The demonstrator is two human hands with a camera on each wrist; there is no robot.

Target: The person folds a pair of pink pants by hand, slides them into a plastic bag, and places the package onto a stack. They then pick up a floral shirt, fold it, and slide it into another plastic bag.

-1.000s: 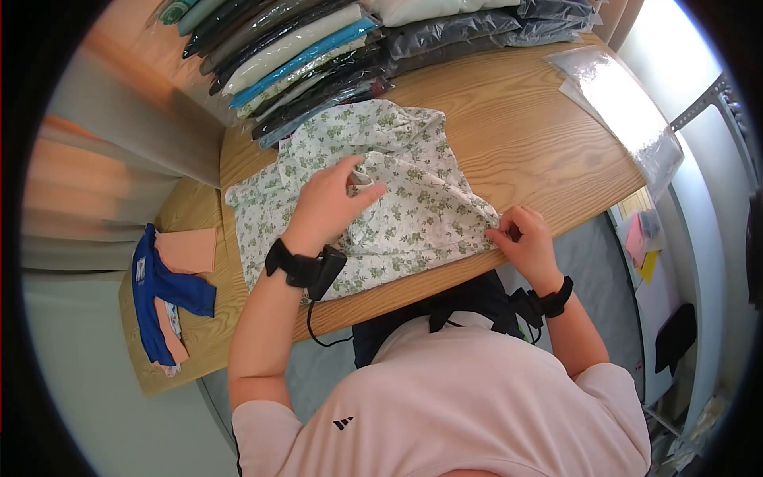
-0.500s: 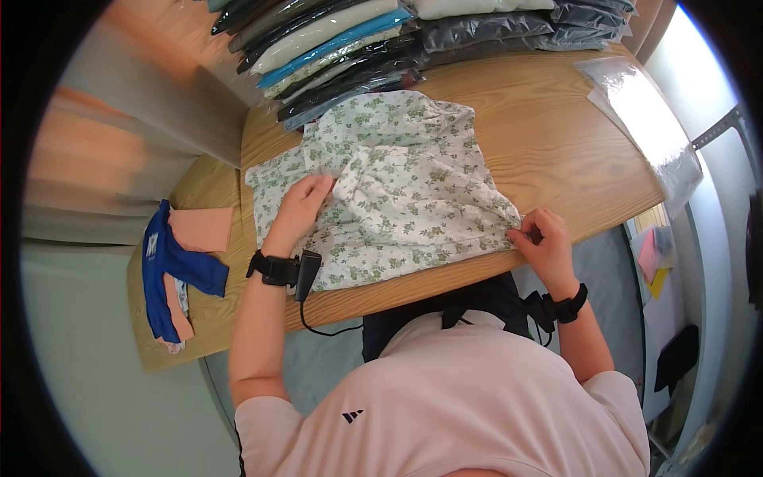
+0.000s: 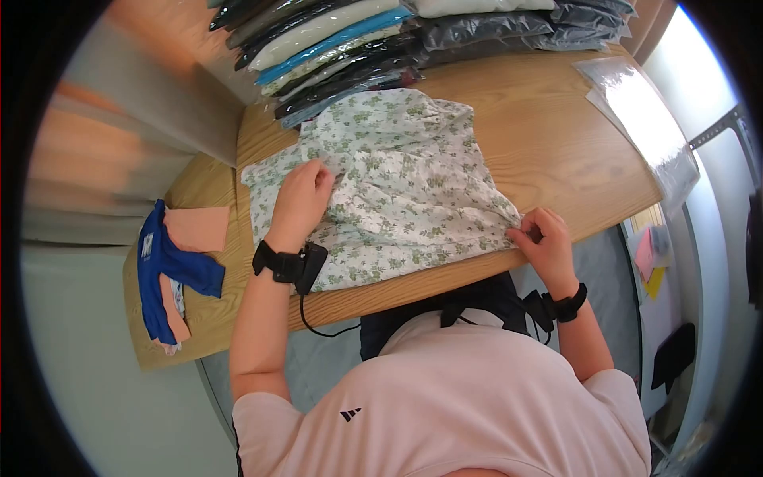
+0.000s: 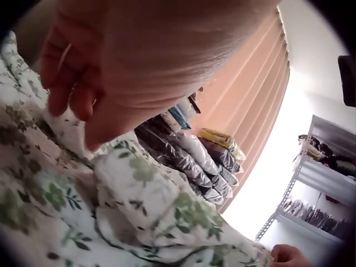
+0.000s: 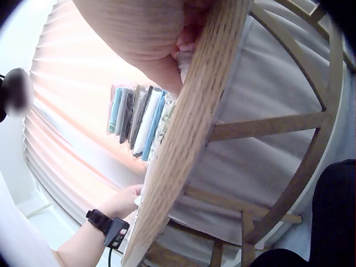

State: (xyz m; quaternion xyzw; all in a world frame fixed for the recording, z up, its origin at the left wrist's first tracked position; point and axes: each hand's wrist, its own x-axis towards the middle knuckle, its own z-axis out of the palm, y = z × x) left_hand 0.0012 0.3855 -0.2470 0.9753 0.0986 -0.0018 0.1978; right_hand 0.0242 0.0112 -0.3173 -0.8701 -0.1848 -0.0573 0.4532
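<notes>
Pinching the floral blouse are left hand and right hand; pink tee bears three-bar logo.

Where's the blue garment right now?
Head view: the blue garment lies at the left end of the table, beside a peach cloth, left of the left hand.

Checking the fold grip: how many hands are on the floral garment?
2. The left hand grips the garment near its left edge. The right hand pinches its corner at the table's near edge. Neither is hidden.
</notes>
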